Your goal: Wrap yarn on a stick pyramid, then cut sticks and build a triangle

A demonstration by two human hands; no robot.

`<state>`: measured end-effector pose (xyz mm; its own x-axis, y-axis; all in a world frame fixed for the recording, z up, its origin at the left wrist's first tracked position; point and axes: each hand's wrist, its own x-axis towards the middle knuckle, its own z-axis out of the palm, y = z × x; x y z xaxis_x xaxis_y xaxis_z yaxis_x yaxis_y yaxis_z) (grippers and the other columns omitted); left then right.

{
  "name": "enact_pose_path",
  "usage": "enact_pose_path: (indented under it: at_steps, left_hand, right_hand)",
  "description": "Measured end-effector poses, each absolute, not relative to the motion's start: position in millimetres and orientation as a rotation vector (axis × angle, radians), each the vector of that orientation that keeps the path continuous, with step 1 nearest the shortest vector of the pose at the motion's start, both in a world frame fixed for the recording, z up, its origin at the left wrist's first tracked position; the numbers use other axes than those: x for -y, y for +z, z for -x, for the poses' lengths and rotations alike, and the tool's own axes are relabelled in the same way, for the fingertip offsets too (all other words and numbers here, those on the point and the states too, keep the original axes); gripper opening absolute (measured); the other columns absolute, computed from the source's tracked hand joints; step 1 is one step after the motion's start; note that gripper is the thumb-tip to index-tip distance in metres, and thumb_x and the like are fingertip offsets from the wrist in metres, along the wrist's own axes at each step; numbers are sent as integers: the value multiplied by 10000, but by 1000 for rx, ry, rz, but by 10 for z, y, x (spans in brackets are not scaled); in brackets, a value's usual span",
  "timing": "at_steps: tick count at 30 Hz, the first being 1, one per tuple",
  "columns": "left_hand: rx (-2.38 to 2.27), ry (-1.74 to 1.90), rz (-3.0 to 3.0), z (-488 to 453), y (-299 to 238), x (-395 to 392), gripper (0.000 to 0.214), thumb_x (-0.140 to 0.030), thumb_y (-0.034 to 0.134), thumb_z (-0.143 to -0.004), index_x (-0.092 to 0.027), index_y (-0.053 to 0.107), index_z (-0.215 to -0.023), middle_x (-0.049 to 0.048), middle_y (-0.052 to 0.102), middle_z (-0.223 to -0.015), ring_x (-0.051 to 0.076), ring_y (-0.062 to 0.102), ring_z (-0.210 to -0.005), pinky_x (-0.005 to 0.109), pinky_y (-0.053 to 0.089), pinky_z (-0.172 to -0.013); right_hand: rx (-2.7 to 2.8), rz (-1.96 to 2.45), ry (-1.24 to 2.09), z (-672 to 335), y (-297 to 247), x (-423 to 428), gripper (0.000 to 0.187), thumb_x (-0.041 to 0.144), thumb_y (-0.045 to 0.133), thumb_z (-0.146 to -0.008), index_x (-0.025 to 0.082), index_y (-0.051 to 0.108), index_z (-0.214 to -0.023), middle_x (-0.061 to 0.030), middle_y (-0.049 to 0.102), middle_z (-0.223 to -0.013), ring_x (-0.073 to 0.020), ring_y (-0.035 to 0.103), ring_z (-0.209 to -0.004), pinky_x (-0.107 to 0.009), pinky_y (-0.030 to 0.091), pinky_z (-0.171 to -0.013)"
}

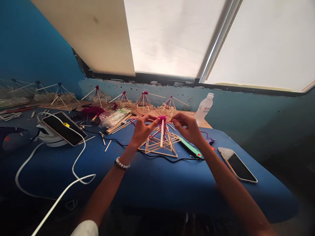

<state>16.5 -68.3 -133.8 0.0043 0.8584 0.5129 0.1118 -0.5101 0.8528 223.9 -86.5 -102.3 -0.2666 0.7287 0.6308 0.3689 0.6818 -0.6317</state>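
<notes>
Near the middle of the table point(152, 183), toward its far edge, a stick pyramid point(161, 144) stands upright on the blue cover, its tip wound with magenta yarn point(162, 118). The left hand point(143, 130) is curled narrow, with thumb and fingertips pinched on the yarn at the tip. The right hand point(188, 127) sits just right of the tip with its fingers drawn close together; whether a strand runs between them is too fine to tell. A bead bracelet point(121, 164) circles the left wrist.

Just beside the pyramid's right foot, under the right hand, lies a green-handled tool point(191, 148). Near the right edge a phone point(237, 164) lies flat, screen up. Toward the left edge a second phone point(64, 128) rests tilted on a white object, and a white cable point(73, 170) loops from it to the near edge. Along the far edge stand a row of finished pyramids point(144, 101), a water bottle point(204, 107) at its right end, and a bundle of sticks point(115, 118) in front.
</notes>
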Motion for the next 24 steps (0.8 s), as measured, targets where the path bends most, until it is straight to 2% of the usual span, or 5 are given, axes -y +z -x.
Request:
enact_pose_path:
  at_steps: [3, 9, 15, 21, 24]
  left_hand:
    - [-1017, 1479, -1730, -141, -1337, 708, 391, -567, 790, -818, -178, 756, -839, 68, 767, -887, 195, 714, -818, 284, 550, -689]
    - [-986, 1366, -1749, -133, -1337, 745, 353, -533, 756, -849, -181, 736, -867, 53, 742, -875, 191, 693, -831, 282, 548, -701]
    - [-971, 1349, -1744, -144, -1353, 752, 234, -425, 709, -850, -191, 703, -836, 30, 712, -844, 181, 669, -826, 258, 529, -666]
    - [-969, 1321, -1755, -147, -1362, 753, 197, -378, 668, -857, -198, 693, -782, 23, 676, -785, 182, 645, -779, 256, 511, -622]
    - [-973, 1323, -1831, -157, -1359, 764, 233, -401, 673, -867, -198, 712, -758, 40, 680, -838, 194, 645, -825, 274, 531, -664]
  right_hand:
    - [1983, 879, 368, -2231, -1209, 887, 160, 379, 645, -924, 223, 670, -947, 44, 559, -647, -107, 436, -539, -261, 371, -562]
    - [1956, 864, 205, -2076, -1400, 870, 240, 420, 623, -955, 228, 750, -888, -1, 655, -689, -120, 477, -548, -276, 411, -600]
    - [1739, 1077, 239, -1925, -1526, 946, 308, 461, 646, -940, 212, 824, -975, 7, 633, -609, -124, 488, -511, -281, 397, -578]
    - [1572, 1027, 654, -1832, -1464, 998, 448, 595, 681, -890, 182, 826, -990, 4, 611, -535, -150, 544, -474, -276, 408, -506]
    - [1455, 996, 863, -1778, -1413, 987, 503, 660, 738, -816, 172, 816, -913, 5, 603, -497, -133, 491, -405, -264, 359, -430]
